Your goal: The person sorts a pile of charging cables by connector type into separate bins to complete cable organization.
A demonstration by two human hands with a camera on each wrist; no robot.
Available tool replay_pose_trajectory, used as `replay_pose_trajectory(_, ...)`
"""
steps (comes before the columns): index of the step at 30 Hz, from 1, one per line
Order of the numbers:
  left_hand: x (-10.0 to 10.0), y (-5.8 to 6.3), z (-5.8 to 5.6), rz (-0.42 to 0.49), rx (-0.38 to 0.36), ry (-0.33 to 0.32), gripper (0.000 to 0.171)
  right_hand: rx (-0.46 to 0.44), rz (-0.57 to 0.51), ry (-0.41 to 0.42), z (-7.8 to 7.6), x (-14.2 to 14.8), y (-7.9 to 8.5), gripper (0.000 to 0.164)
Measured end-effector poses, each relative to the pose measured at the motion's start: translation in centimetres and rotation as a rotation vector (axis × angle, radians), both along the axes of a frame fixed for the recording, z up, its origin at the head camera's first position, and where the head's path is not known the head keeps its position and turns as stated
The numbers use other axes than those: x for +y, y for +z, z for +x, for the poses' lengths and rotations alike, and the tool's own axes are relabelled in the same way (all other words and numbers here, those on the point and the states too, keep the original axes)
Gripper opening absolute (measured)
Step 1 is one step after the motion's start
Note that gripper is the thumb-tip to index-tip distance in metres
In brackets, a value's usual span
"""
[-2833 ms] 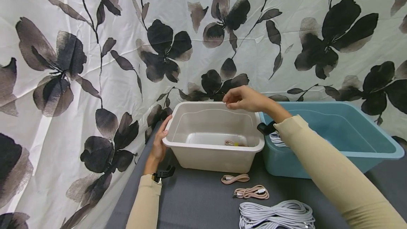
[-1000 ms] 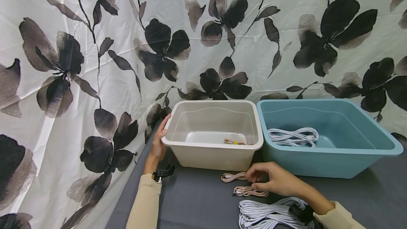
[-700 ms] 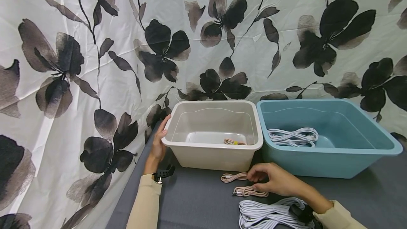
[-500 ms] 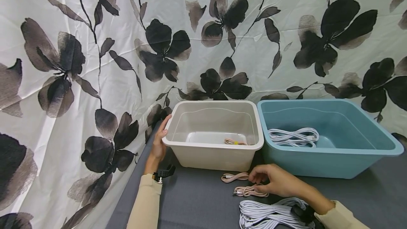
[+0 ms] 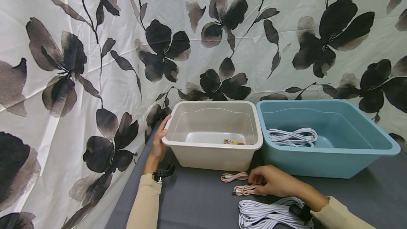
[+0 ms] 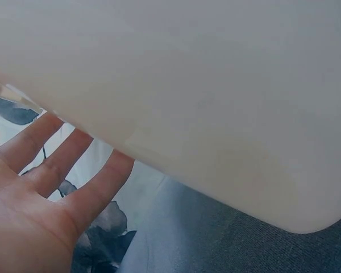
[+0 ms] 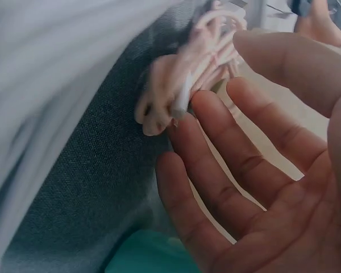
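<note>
Cable bundle [image 5: 259, 213], white, lies nearest. Right hand [image 5: 275, 181]: fingers bent at pink cable [image 5: 244, 190] on table [image 5: 197, 200]; whether pinching, cannot tell. Second pink cable [image 5: 233, 177] behind. Left hand [image 5: 157, 145], fingers straight, touches beige bin [image 5: 210, 159]; blue bin [image 5: 318, 164] beside.

On my head feed I see the left hand [image 5: 158, 146] resting against the beige bin [image 5: 211, 158]. The right hand [image 5: 276, 183] pinches a pink cable [image 5: 244, 190]; just past its fingers I make out a second pink cable [image 5: 234, 177], and on its near side a white coil [image 5: 267, 215]. Beyond that hand stands the blue bin [image 5: 330, 163], a white bundle [image 5: 290, 137] inside. Between both hands, the beige bin holds a third pink cable [image 5: 229, 141].
</note>
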State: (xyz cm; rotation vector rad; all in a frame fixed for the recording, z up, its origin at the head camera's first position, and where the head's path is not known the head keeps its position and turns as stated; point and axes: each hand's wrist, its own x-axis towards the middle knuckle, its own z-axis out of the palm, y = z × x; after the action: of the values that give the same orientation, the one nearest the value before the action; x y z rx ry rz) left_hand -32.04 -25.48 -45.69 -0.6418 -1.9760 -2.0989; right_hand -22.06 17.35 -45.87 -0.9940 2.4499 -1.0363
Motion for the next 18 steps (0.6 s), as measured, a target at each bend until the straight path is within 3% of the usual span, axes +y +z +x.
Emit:
replay_pose_trajectory(9, -0.2, 0.0, 0.1, 0.002, 0.002, -0.015, 0.071, 0.119, 0.071, 0.017, -0.3, -1.3, 0.0, 0.021)
replay_pose_trajectory(18, -0.3, 0.2, 0.1, -0.001, -0.002, -0.007, 0.070, 0.135, 0.096, 0.024, -0.6, -1.8, -0.4, 0.016)
